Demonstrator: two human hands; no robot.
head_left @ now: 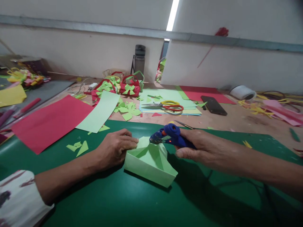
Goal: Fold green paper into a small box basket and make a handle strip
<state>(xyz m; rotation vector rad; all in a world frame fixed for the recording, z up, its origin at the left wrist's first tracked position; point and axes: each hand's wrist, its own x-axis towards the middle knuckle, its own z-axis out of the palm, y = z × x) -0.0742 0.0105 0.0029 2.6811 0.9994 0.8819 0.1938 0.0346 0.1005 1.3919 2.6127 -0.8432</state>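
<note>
A folded light green paper box [149,168] rests on the green mat [101,195] in front of me, its inside facing up. At its left end my left hand [115,146] has its fingers closed on the paper edge. My right hand [191,145] is wrapped round a blue hot glue gun [172,132]. The gun's nozzle points left, over a raised flap at the far side of the box; whether the tip touches the paper I cannot tell. A small orange light glows on the gun's side.
Scissors [174,107] lie on paper sheets behind the mat, near a phone [213,105]. Small red baskets [129,89] with green bows and a bottle [139,61] stand farther back. Red paper [53,121] and green scraps [82,148] lie on the left.
</note>
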